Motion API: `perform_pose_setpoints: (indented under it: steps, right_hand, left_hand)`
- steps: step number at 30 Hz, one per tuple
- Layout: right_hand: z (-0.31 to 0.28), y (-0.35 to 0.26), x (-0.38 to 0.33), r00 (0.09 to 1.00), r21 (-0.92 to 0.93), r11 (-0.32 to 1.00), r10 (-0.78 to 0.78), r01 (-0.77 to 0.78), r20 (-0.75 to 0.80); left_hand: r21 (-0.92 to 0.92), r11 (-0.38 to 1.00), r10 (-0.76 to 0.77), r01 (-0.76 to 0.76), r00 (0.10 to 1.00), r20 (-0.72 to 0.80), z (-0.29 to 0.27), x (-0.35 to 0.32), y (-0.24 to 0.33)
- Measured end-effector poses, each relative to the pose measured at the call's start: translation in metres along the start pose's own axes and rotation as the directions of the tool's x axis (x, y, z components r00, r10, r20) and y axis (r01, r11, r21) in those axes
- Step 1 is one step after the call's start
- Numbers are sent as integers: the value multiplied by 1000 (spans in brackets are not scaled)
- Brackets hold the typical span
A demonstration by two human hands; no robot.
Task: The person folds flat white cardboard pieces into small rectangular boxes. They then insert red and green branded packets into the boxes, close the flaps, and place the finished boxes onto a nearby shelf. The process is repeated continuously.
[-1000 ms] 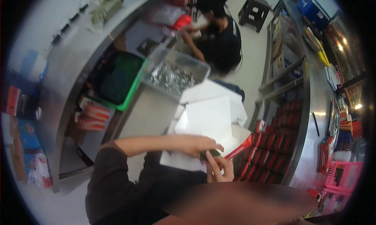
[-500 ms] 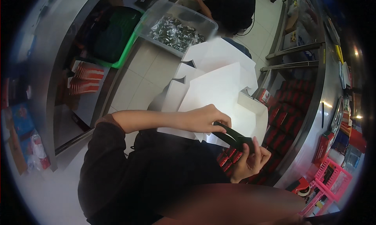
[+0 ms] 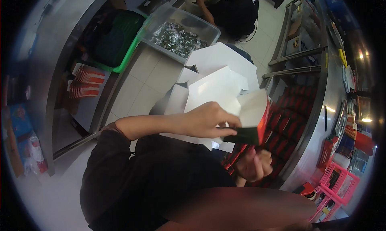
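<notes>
A folding carton (image 3: 248, 136), dark green and red outside and white inside, is tilted over my lap. My left hand (image 3: 211, 120) grips its dark green panel between thumb and fingers. Just below the carton is my right hand (image 3: 255, 164), apart from it, with fingers curled and smeared by motion; whether anything is in them does not show. Under my left hand and beyond it, large white card sheets or open boxes (image 3: 209, 88) with folded flaps overlap. Part of the near edge of the white card is hidden by my left arm.
Rows of red and dark boxes (image 3: 295, 110) fill the shelf under the right steel table (image 3: 309, 150). Ahead stands a clear bin (image 3: 213, 32) of small shiny packets; a green crate (image 3: 120, 66) is left of it. A person (image 3: 231, 14) sits beyond. A pink basket (image 3: 341, 186) is at right.
The carton's white interior and red side have come into view as it turned up in my left hand. My right hand has come off the green panel and moved down.
</notes>
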State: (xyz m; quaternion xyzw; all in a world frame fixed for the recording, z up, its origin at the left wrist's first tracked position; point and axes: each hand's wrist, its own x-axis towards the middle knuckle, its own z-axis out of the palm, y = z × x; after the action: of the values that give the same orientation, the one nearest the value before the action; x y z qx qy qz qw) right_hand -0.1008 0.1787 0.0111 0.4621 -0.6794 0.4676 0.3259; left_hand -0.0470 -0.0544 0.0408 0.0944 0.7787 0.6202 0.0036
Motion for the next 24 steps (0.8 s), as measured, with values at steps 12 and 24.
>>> perform_pose_setpoints:
  steps: [12, 24]
  right_hand:
    - [33, 2, 12, 968, -187, 979, 125, -84, 219]
    - [-3, 9, -8, 903, 113, 930, 300, -348, 309]
  left_hand:
    - [79, 914, 393, -397, 824, -408, 46, 13, 7]
    - [27, 904, 427, -426, 899, -96, 29, 3, -17]
